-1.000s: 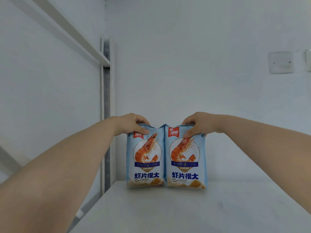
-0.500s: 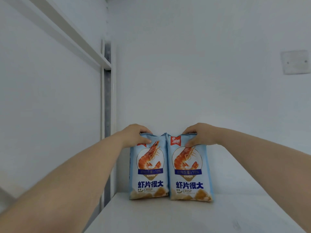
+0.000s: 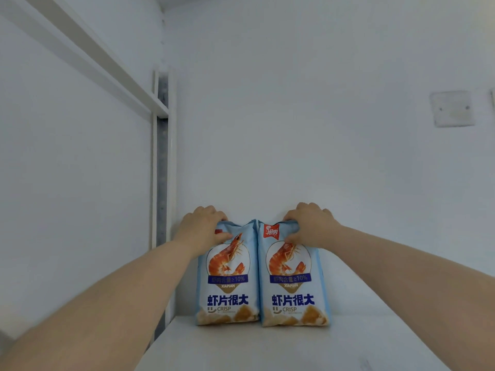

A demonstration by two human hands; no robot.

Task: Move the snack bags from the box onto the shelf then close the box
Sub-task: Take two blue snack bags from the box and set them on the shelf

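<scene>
Two bags stand upright at the far end of the shelf (image 3: 267, 349), sides touching. The left hand (image 3: 203, 228) grips the left snack bag (image 3: 227, 277) at its top, and the right hand (image 3: 308, 226) grips the right snack bag (image 3: 293, 279), fingers curled over. Each bag sits directly below its hand, long axis vertical; letting go looks next.

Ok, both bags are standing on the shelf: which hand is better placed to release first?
Probably the left hand: the left bag sits between the upright and the right bag. The right hand grips the bag with bare shelf beside it.
</scene>
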